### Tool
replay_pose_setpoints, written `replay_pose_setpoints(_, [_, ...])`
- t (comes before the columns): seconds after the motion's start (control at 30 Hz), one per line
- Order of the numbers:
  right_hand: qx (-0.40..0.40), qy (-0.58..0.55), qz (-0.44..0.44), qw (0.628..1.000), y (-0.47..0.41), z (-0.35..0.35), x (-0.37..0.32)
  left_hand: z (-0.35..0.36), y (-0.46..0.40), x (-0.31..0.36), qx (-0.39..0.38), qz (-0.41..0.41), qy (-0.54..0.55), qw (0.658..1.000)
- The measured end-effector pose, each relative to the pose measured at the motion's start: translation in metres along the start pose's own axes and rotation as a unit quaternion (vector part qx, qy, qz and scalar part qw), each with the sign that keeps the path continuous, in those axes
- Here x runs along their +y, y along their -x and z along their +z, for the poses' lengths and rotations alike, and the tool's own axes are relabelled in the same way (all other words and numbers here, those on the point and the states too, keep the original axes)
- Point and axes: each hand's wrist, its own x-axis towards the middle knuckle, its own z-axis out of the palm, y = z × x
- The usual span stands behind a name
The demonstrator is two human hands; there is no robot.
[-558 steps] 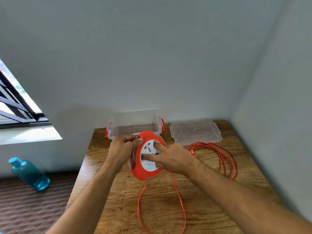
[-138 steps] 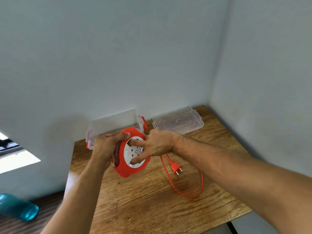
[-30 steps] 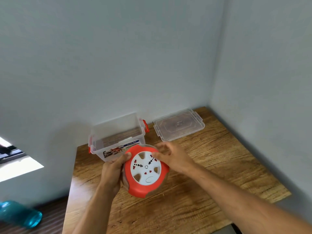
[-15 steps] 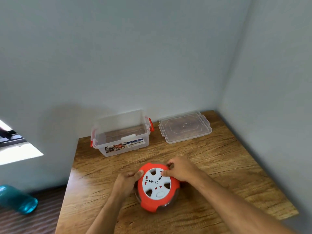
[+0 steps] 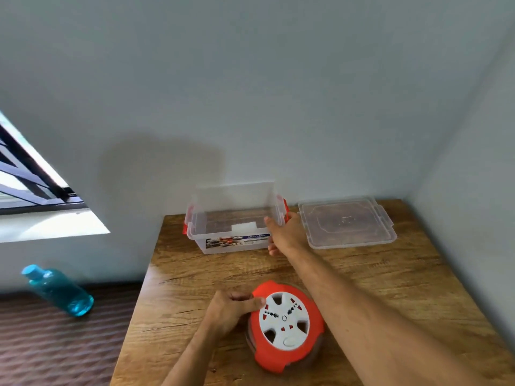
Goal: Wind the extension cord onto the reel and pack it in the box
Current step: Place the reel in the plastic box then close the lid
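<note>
The orange reel point(image 5: 287, 349), with a white socket face and the cord wound inside, lies flat on the wooden table point(image 5: 376, 277) near the front. My left hand point(image 5: 231, 310) grips its left rim, thumb on the top face. The clear plastic box point(image 5: 237, 218) with orange latches stands open at the back against the wall. My right hand point(image 5: 284, 232) has reached out and holds the box's right front corner, thumb over the rim and fingers on the outside wall.
The clear lid point(image 5: 345, 225) lies flat on the table to the right of the box. Walls close off the back and right sides. A blue bottle point(image 5: 58, 291) lies on the floor at the left, below a window point(image 5: 25, 185).
The reel now rests on the table. My right hand has left the reel and reached back to take hold of the box's right corner. My left hand stays on the reel.
</note>
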Motion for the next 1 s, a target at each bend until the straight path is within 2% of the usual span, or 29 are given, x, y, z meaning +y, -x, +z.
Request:
replay_pose_setpoints(0.13, [-0.007, -0.047, 0.007, 0.999, -0.002, -0.010, 0.006, -0.005, 0.001, 0.001, -0.040, -0.012, 0.006, 0.999])
replay_pose_setpoints(0.33, [-0.012, -0.096, 0.044, 0.994, 0.017, -0.034, 0.029, -0.014, 0.000, -0.004, -0.049, -0.016, 0.005, 0.999])
replay_pose_setpoints(0.7, [-0.005, -0.084, 0.020, 0.996, 0.064, -0.070, 0.046, -0.004, 0.017, -0.005, -0.061, 0.017, 0.000, 0.998])
replay_pose_setpoints(1.0, [0.004, -0.079, 0.027, 0.996, 0.086, -0.076, 0.052, -0.005, 0.032, -0.008, -0.080, 0.040, 0.044, 0.995])
